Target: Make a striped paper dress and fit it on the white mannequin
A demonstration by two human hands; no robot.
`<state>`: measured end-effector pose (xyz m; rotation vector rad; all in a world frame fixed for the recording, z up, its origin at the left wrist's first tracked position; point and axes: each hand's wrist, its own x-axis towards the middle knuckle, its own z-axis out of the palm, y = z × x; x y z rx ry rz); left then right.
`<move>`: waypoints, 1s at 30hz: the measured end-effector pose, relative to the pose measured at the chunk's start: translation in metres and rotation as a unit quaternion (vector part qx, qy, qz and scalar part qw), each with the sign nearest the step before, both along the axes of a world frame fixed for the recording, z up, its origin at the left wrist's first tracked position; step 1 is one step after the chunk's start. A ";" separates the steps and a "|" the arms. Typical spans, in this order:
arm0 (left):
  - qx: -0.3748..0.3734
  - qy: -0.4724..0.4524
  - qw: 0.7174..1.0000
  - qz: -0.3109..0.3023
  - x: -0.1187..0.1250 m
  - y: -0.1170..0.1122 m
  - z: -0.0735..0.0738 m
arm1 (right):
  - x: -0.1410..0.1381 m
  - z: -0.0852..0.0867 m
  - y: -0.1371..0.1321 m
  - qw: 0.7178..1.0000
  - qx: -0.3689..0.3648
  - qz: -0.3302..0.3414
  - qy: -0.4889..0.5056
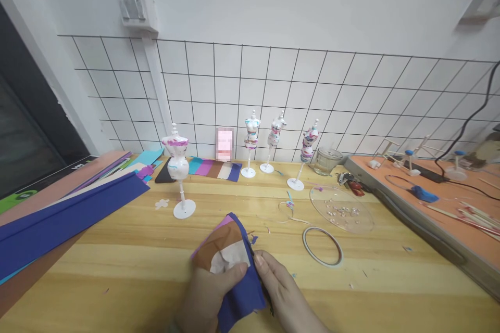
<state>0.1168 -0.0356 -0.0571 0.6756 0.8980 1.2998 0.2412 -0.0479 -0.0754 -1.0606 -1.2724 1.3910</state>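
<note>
My left hand (213, 291) is closed on a folded, colour-banded sheet of thin paper or cloth (224, 237) with purple, brown, white and blue bands. Its thumb presses across the white and blue part. Along the sheet's right edge, my right hand (275, 281) grips a dark tool that looks like a pair of scissors (267, 294), mostly hidden by the fingers. Small blue scraps (253, 239) lie just beyond the blue edge. Behind my left hand stands a small white dress-form figure (178, 161) with pink and cyan decoration.
Three more decorated dress forms (252, 135) stand near the gridded wall, beside a glass jar (328, 160). A tape ring (322, 246) and a clear disc with gems (341, 209) lie right. Coloured sheets (74, 213) pile up left. An orange-topped tray (441, 182) borders the right.
</note>
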 end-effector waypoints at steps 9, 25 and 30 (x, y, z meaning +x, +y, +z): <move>-0.003 0.034 0.999 0.038 -0.002 0.001 0.001 | -0.002 -0.001 -0.003 1.000 0.004 -0.012 -0.022; 0.046 0.166 0.982 0.074 0.004 0.001 -0.024 | -0.001 0.008 -0.002 0.999 -0.027 -0.026 0.010; 0.023 0.143 0.985 0.095 0.007 0.000 -0.021 | -0.001 0.009 -0.002 0.998 -0.038 -0.039 0.010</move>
